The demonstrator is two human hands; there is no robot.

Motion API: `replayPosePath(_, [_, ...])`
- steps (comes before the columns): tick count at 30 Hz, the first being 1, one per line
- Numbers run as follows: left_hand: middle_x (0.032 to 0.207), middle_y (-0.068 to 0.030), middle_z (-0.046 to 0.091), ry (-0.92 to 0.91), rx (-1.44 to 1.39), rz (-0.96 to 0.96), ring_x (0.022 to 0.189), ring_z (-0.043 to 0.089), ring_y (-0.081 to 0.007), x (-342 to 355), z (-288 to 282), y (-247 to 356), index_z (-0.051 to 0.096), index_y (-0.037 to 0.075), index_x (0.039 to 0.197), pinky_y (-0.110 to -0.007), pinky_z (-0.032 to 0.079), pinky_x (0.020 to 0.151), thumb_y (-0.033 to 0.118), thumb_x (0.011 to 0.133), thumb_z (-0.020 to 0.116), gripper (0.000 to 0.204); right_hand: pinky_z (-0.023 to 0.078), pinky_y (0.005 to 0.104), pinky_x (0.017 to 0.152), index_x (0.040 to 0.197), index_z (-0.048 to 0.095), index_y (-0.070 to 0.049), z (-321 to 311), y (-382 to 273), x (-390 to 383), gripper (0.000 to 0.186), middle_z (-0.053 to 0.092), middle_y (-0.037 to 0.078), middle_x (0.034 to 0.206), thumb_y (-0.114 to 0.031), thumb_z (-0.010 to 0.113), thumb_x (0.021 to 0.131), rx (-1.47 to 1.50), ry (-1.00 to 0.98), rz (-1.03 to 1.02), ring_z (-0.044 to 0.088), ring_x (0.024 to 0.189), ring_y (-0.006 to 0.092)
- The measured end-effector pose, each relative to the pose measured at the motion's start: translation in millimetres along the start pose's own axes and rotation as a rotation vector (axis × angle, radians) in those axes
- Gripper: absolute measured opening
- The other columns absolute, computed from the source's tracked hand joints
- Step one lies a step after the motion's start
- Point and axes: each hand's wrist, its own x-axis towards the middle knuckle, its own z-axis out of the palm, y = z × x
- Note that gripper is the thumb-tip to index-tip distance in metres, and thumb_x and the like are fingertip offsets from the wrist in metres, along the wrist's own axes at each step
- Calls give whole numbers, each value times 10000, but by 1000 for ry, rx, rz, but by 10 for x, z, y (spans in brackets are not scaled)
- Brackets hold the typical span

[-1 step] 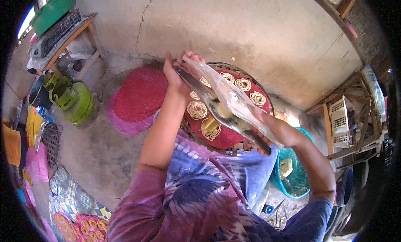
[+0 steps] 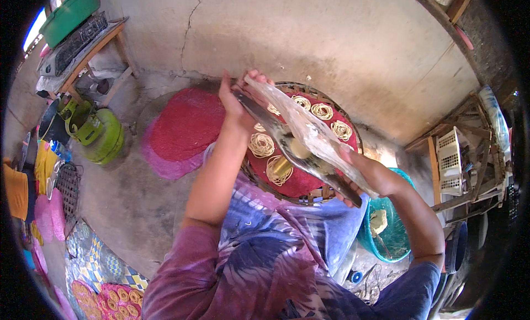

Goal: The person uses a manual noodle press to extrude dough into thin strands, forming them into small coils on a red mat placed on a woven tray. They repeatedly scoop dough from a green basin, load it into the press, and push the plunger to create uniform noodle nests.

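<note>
A hand press slants over my lap, made of a dark lower board [image 2: 266, 119] and a pale upper lever [image 2: 295, 117] that looks wrapped in plastic. Its upper left end is in my left hand [image 2: 238, 106], with fingers curled over the lever and the thumb sticking out. Around the lower right end closes my right hand [image 2: 365, 169]. Pale dough [image 2: 298, 148] shows between the two parts. Below the board a brass cylinder [image 2: 282, 166] points down at a coil of noodle strands [image 2: 274, 176]. More coils [image 2: 261, 145] lie on red cloth in a round woven tray [image 2: 360, 142].
Red cloth rounds [image 2: 185, 127] lie on the floor at left, near a green gas cylinder [image 2: 102, 137]. A teal basin [image 2: 393, 244] with a dough lump stands by my right elbow. The cracked wall [image 2: 243, 33] rises behind the tray. More coils [image 2: 118, 300] sit at lower left.
The press and both hands have shifted very slightly to the right. My grip looks the same.
</note>
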Motion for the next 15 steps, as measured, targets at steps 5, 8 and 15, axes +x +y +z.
replayPosePath(5, [778, -68, 533, -52, -85, -83, 849, 517, -290, 116, -185, -344, 492, 105, 833, -419, 432, 811, 544, 930, 322, 480, 502, 301, 482, 1030, 567, -17, -175, 215, 13, 724, 631, 132, 732, -694, 342, 907, -43, 144, 93, 617, 547, 200])
replayPosePath(8, [935, -115, 589, -85, 4, -157, 989, 518, -305, 192, -95, -380, 544, 43, 1034, -414, 414, 871, 588, 941, 256, 623, 483, 292, 477, 1030, 566, -17, -232, 428, 136, 715, 627, 122, 731, -684, 335, 915, 96, 97, -27, 604, 557, 186])
replayPosePath(15, [1372, -107, 490, -108, 1519, -544, 1252, 457, -222, -520, 85, -281, 359, 14, 1415, -399, 310, 1071, 610, 949, 305, 758, 469, 276, 506, 1241, 457, -88, -307, 835, 157, 639, 587, 111, 778, -631, 283, 954, 252, 15, -175, 554, 542, 160])
